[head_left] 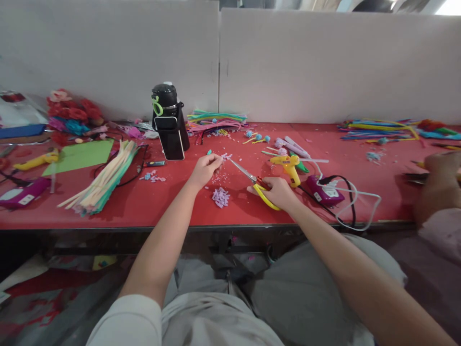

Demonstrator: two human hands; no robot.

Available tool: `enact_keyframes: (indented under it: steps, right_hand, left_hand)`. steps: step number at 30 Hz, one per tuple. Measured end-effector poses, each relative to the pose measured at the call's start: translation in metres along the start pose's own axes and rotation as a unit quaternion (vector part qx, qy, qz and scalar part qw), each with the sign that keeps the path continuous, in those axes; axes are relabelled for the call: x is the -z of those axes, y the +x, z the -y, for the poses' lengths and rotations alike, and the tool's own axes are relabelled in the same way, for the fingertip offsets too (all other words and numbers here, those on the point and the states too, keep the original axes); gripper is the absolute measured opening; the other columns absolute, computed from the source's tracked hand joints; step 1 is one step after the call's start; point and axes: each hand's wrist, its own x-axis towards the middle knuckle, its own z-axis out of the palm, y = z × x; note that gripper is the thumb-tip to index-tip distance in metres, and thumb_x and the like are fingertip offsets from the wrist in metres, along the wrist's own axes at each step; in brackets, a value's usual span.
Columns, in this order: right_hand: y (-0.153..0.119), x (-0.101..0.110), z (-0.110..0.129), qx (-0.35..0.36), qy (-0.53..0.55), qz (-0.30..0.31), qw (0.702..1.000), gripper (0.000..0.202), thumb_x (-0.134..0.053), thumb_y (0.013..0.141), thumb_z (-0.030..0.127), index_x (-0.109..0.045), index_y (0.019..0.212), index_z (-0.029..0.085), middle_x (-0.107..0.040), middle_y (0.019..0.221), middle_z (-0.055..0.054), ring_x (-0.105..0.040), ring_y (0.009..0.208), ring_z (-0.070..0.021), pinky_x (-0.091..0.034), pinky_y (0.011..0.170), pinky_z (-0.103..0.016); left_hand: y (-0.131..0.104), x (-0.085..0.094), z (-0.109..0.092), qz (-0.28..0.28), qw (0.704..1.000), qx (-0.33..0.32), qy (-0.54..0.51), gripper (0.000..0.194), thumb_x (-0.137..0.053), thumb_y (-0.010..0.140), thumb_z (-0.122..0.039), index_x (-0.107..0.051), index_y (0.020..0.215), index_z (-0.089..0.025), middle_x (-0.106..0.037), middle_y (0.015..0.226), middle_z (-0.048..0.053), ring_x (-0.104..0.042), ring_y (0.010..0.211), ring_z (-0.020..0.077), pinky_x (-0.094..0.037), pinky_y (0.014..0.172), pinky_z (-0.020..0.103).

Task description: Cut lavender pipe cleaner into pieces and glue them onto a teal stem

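My left hand is closed in a pinch above the red table. At its fingertips show small lilac pipe cleaner pieces; the fingers partly hide what they grip. My right hand is wrapped round the yellow handles of a pair of scissors. The scissor blades point up and left, their tips close to the lilac pieces at my left hand. Between my hands, nearer the table's front edge, lies a small heap of cut lilac pieces. Fine lilac clippings are scattered just beyond it.
A yellow glue gun and a purple power socket with cables lie right of my right hand. A black bottle with a phone stands behind left. Pipe cleaner bundles lie left. At far right, another person's hand is on the table.
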Motion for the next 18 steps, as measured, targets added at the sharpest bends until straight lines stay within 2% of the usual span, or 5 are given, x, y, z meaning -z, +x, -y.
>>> enact_keyframes:
  steps: [9, 18]
  right_hand:
    - [-0.0024, -0.0015, -0.001, -0.005, 0.008, 0.003, 1.0, 0.069, -0.065, 0.067, 0.085, -0.034, 0.058, 0.024, -0.031, 0.055, 0.005, -0.031, 0.056, -0.011, -0.022, 0.052, -0.029]
    - [-0.0026, 0.0008, 0.0001, 0.008, -0.001, 0.012, 1.0, 0.069, -0.065, 0.066, 0.085, -0.034, 0.059, 0.023, -0.033, 0.054, 0.005, -0.031, 0.056, -0.0108, -0.023, 0.051, -0.028]
  left_hand:
    - [-0.0003, -0.002, -0.0036, -0.004, 1.0, 0.012, 0.008, 0.033, -0.052, 0.092, -0.029, -0.053, 0.061, -0.018, -0.05, 0.055, -0.002, -0.046, 0.051, 0.0095, -0.035, 0.053, 0.026]
    - [-0.0019, -0.0029, -0.0063, 0.007, 1.0, 0.006, 0.024, 0.039, -0.055, 0.092, -0.038, -0.051, 0.058, -0.019, -0.047, 0.053, -0.002, -0.044, 0.05, 0.0101, -0.035, 0.053, 0.029]
